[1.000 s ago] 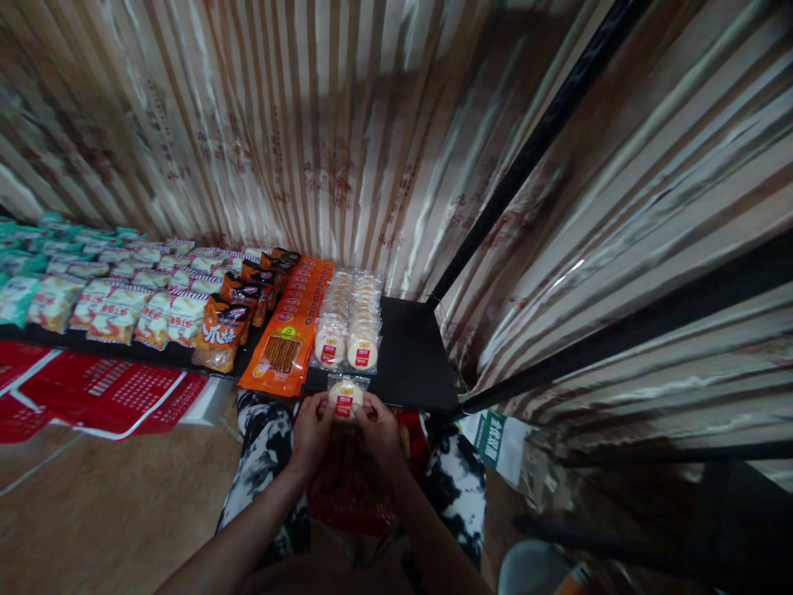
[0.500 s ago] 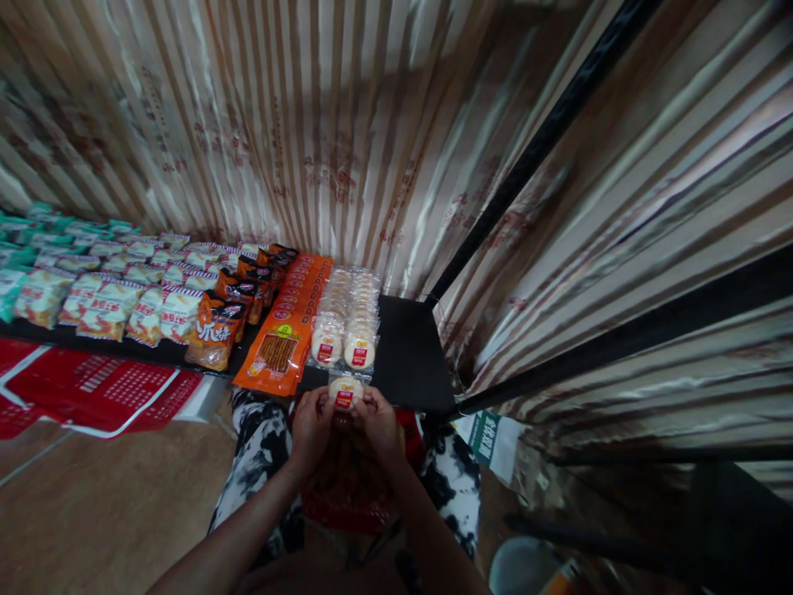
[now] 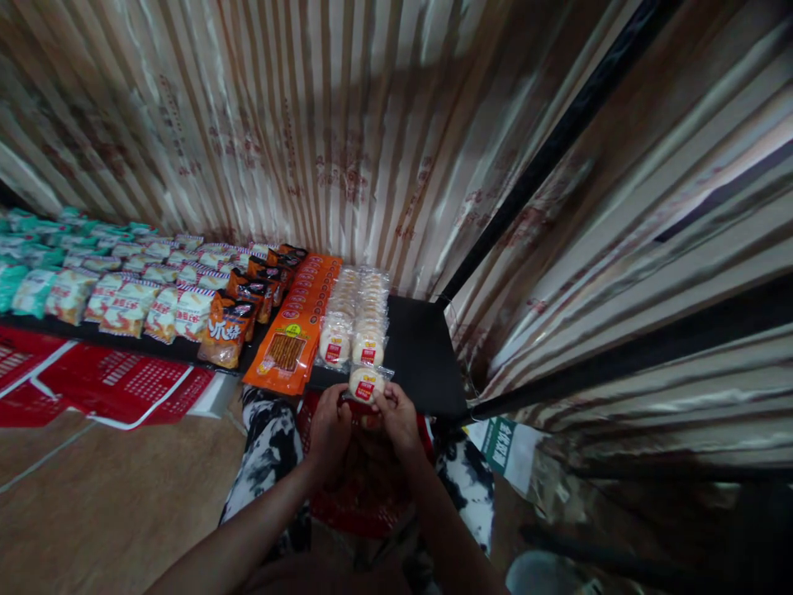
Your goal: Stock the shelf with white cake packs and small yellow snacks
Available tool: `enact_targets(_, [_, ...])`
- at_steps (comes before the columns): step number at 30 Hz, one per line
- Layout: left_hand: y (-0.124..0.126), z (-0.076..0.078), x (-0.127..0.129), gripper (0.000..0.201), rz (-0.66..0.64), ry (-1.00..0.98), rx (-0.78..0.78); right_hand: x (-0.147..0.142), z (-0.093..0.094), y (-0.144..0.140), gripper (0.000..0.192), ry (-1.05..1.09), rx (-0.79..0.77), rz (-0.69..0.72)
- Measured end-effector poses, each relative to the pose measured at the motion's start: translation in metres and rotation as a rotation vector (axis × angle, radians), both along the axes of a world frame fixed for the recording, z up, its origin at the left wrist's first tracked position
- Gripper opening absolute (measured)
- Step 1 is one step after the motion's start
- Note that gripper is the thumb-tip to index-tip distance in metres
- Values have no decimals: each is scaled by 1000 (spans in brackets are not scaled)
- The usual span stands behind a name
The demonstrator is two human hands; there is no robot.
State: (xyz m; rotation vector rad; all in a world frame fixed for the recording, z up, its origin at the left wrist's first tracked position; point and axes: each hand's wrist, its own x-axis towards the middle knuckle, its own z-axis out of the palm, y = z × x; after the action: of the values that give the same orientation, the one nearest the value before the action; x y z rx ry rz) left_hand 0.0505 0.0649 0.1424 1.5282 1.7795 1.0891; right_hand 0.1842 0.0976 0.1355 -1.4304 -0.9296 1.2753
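A round white rice cracker packet with a red label is at the front edge of the black shelf, overlapping the near end of the right-hand row of crackers. My right hand pinches its lower right corner. At the lower left corner, the curled fingers of my left hand grip the edge of the clear wrapper. Behind it, two rows of like cracker packets lean back one on another. Left of these lie overlapping flat orange snack bags with a window showing brown sticks.
Orange-black bags, white bread-like packets and green packets line the black shelf leftward. A red basket sits between my legs. Black poles cross at right before a striped curtain. A red bag hangs below.
The cracker packet has moved from in front of the gap between the two rows to the right-hand row's near end. My hands moved right with it, and the view shifted slightly.
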Motion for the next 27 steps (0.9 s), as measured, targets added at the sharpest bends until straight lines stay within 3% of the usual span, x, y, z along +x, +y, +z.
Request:
enact_targets(10, [8,-7,8,39,-95,182,172,4,-9,25,31,-29,58,3])
enact_targets(27, [28,-21,15,48,-229,320,161,3,-22,42,32,-139,101,-33])
